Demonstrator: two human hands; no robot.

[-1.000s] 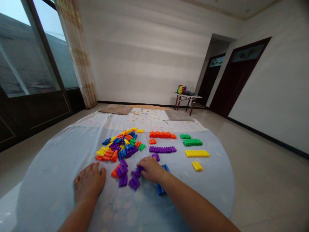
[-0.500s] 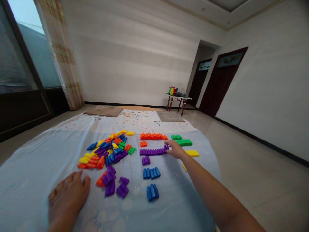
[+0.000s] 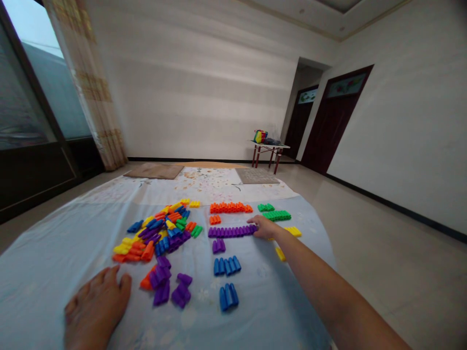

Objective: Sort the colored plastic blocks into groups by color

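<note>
My right hand (image 3: 264,227) is at the right end of a long row of purple bullet-shaped plastic pieces (image 3: 231,232), fingers closed on the end piece. Its fingertips are partly hidden. My left hand (image 3: 98,304) lies on the cloth at the lower left, fingers stretched out and holding nothing. Beside it are loose purple pieces (image 3: 160,277) with an orange one (image 3: 147,281) partly under them. Below the long row sit a short purple group (image 3: 219,246) and two blue groups, one upper (image 3: 227,266) and one lower (image 3: 229,297).
A mixed-colour heap (image 3: 160,231) lies left of centre. Orange (image 3: 231,208), green (image 3: 277,215) and yellow (image 3: 293,232) rows stand around my right hand. The blue tablecloth (image 3: 197,330) covers the table. Two mats, brown (image 3: 155,170) and grey (image 3: 257,176), lie at its far side.
My right hand stays at the purple row's right end, a touch lower in view. My left hand appears slightly lower and further left; the whole view has shifted a little.
</note>
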